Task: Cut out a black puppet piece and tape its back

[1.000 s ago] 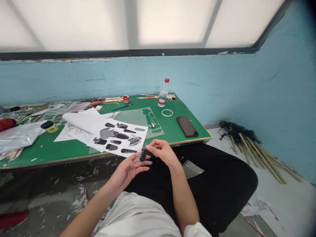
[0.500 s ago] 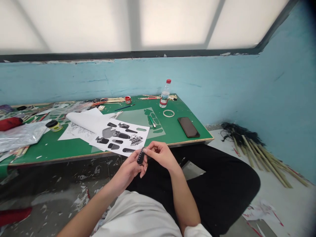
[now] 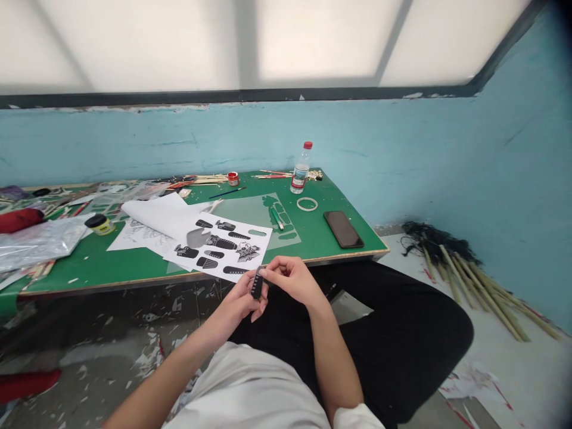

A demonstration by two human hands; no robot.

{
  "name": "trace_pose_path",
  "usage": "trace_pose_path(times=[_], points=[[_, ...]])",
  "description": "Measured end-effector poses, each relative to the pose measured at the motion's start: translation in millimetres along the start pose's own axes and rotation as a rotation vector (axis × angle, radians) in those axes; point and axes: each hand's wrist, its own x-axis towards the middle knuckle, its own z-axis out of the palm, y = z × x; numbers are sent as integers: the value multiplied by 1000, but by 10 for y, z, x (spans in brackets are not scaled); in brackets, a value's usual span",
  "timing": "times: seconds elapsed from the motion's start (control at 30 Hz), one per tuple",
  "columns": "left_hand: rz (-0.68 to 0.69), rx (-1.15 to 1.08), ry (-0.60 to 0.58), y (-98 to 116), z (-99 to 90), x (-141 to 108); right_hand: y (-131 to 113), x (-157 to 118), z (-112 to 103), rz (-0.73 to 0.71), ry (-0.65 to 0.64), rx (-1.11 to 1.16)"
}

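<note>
Between my two hands, above my lap at the table's front edge, is a small black cut-out piece [image 3: 256, 286] with a row of light marks. My left hand [image 3: 243, 298] is closed around its lower part from the left. With thumb and finger pinched, my right hand [image 3: 292, 279] grips its upper end. Just beyond my hands lies a white printed sheet [image 3: 214, 241] bearing several black patterned shapes and one cut-out hole that shows green. A translucent sheet [image 3: 286, 233] with cut-out openings lies behind it, and a green-handled craft knife [image 3: 277, 218] rests on that.
On the green table [image 3: 322, 220] are a phone [image 3: 344, 229], a tape ring [image 3: 307, 204], a water bottle [image 3: 300, 170], a red paint jar [image 3: 233, 179] and a black-lidded jar [image 3: 100, 224]. Paper and plastic clutter the left side. Bamboo sticks [image 3: 478, 286] lie on the floor at right.
The black piece has tilted slightly more upright between my fingers. Both hands keep their hold in nearly the same place. The whole view has shifted a little.
</note>
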Motion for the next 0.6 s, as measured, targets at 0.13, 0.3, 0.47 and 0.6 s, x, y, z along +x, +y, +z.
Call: trace_pose_path(times=[0.13,0.3,0.47,0.6], points=[[20,17,1,-23,-14,-4,5,3,-2,8,2,-3],[32,46,3,-30,-19,-14,23,0,1,23,-1,-6],[44,54,0,-5,-14,-28,23,-2,14,33,-10,-7],[58,52,-1,-10,-17,-34,8,0,20,30,2,-12]])
